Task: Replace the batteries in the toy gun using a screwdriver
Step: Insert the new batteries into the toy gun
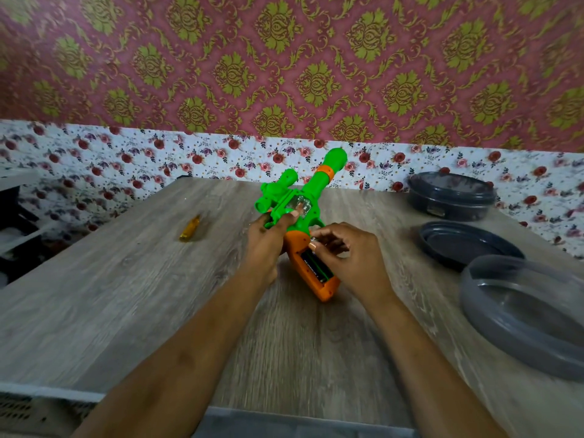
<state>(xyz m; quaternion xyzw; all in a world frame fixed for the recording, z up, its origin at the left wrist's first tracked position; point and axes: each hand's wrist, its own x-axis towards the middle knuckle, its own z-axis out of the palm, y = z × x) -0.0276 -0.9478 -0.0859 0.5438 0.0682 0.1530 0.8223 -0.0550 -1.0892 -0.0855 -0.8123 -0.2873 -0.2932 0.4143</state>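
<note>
Batteries step in hand: your left hand [268, 235] wraps the green body of the toy gun [297, 222] at frame centre, thumb pressed on the clear window, fingers closed round it and holding it tilted on the table [126, 295]. Your right hand [344, 251] sits at the orange grip, fingers curled and pinched over the top end of the open battery compartment [316, 265]; something small and metallic shows at the fingertips, but you cannot tell from this view whether it is a battery end, a contact or a screw, and the blur does not help. Dark cells appear to lie in the bay already, cover off and not seen anywhere. Judging by that, you are either seating or pulling a cell; next move calls for a firm push along the bay against the spring, polarity checked, while your left hand keeps the gun from rolling. After that you will need the cover and the screwdriver [190, 229], which lies with its yellow handle left of centre, well apart from both hands, so your left hand must let go to reach it. Right side of the frame: a dark round container [452, 197] at the back, a dark lid [464, 245] nearer, a grey translucent bowl [521, 314] at lower right. None block the gun, but the lid sits near your right elbow's path.
</note>
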